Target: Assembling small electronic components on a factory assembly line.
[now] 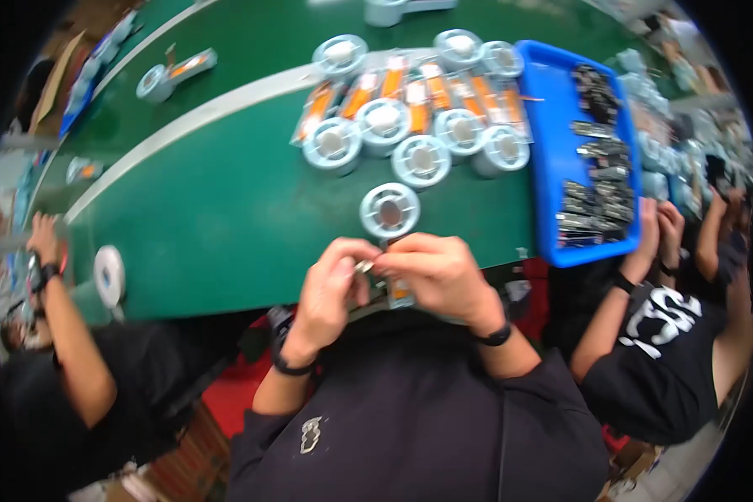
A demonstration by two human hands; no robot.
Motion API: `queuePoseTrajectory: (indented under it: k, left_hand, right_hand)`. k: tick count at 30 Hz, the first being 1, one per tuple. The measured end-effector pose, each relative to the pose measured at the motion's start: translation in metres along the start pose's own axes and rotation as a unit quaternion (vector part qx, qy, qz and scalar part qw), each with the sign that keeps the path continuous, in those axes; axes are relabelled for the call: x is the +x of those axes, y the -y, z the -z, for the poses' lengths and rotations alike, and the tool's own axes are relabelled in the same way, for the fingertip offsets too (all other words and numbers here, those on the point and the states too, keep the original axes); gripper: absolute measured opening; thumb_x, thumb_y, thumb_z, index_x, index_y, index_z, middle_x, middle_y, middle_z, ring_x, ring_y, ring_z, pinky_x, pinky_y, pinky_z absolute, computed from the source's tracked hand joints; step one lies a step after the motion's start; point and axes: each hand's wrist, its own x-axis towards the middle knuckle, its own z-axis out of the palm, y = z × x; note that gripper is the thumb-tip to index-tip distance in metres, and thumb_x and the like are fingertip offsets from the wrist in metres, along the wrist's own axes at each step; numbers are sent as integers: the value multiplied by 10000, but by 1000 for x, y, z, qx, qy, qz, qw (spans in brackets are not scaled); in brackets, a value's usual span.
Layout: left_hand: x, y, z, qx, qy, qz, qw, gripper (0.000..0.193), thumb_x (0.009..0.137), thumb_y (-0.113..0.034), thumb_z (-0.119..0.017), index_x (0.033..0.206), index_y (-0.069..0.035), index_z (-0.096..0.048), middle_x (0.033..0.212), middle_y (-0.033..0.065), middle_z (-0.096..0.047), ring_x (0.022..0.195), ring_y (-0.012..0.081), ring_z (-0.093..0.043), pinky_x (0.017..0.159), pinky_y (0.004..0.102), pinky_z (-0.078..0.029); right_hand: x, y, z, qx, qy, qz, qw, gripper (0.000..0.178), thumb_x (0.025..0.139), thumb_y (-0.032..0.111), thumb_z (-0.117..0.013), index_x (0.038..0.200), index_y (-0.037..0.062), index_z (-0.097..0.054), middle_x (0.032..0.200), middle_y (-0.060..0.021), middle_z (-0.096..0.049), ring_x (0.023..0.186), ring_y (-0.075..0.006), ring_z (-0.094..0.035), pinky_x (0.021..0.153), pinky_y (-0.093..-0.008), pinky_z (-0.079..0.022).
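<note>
My left hand (330, 289) and my right hand (435, 272) meet in front of my body, at the near edge of the green table. My left fingers pinch a small pale, shiny piece (364, 266), too small and blurred to name. The right thumb and fingertips are pressed together right beside it; what they hold is hidden. Under my hands lies a light-blue part with a round, spoked head (391, 211) and a handle. Its head points away from me, and a bit of orange shows in the handle below my right fingers.
Several similar light-blue parts with orange-filled handles (417, 105) stand grouped ahead on the green table (201, 217). To their right, a blue tray (548, 167) holds dark circuit boards (598, 201). A white reel (109, 276) sits at left. People work on both sides.
</note>
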Motion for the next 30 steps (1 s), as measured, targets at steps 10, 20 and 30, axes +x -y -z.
queuePoseTrajectory:
  k: [10,20,30]
  left_hand:
    - [4,20,-7,65,-41,-58,995,225,1086,-157,-486,1206,15,-568,858,56,-614,587,64,-498,522,199,-363]
    - [-2,26,1,107,-37,-86,990,206,1033,-17,-557,1228,46,-545,1166,126,-562,630,116,-598,502,228,-489]
    - [-1,30,6,74,-34,-72,994,193,1046,-35,-548,1225,37,-547,1163,124,-574,618,116,-602,492,232,-494]
  right_hand:
    - [2,-13,-12,-88,-124,118,981,55,826,48,-735,853,58,-688,829,-59,-657,646,-253,-670,541,-348,-530]
    - [-6,-6,-19,-129,-139,141,972,153,824,58,-718,783,40,-572,772,-46,-558,550,-226,-581,458,-357,-453]
    - [-4,-3,-21,-169,-108,130,971,192,863,85,-714,787,38,-543,749,-59,-526,530,-239,-559,451,-358,-451]
